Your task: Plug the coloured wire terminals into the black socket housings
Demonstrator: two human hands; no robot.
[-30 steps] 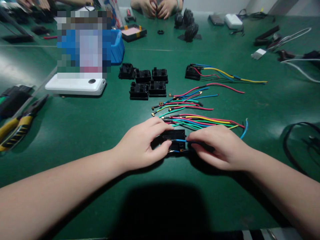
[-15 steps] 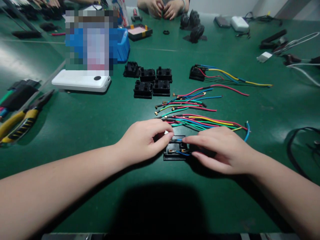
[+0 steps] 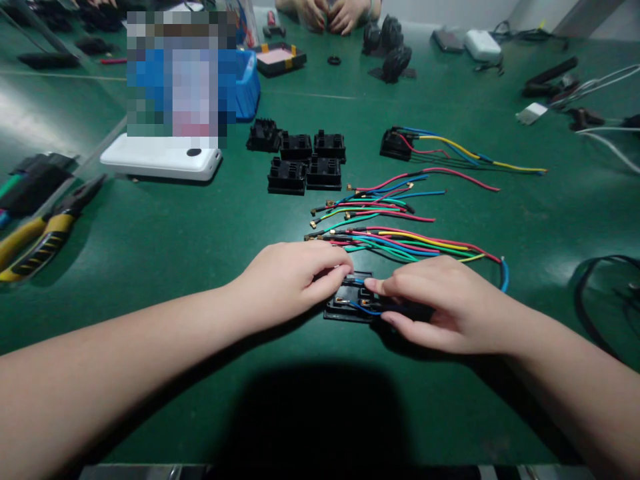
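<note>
A black plastic housing [image 3: 345, 312] lies flat on the table between my hands, with brass terminals and short blue wires [image 3: 367, 309] in it. At its upper left corner, my left hand [image 3: 305, 277] is closed, thumb and index fingertip pinched together; what they pinch is hidden. My right hand [image 3: 440, 303] reaches in from the right. Its index fingertip presses at a blue wire along the housing's upper part, and its thumb is by the lower blue wire at the right edge. The other right fingers are curled under, partly hidden.
Just beyond my hands lies a bundle of coloured wires [image 3: 400, 241], with more loose wires [image 3: 375, 207] behind. Several black housings [image 3: 324, 173] and a wired housing [image 3: 397, 143] stand farther back. Pliers [image 3: 50, 233] and a white power bank [image 3: 160, 160] are left. Another person's hands [image 3: 330, 13] are opposite.
My left fingertips have moved slightly right and closed together over the housing's upper corner. The housing has tilted or shifted slightly left. My right hand stays nearly in place.
</note>
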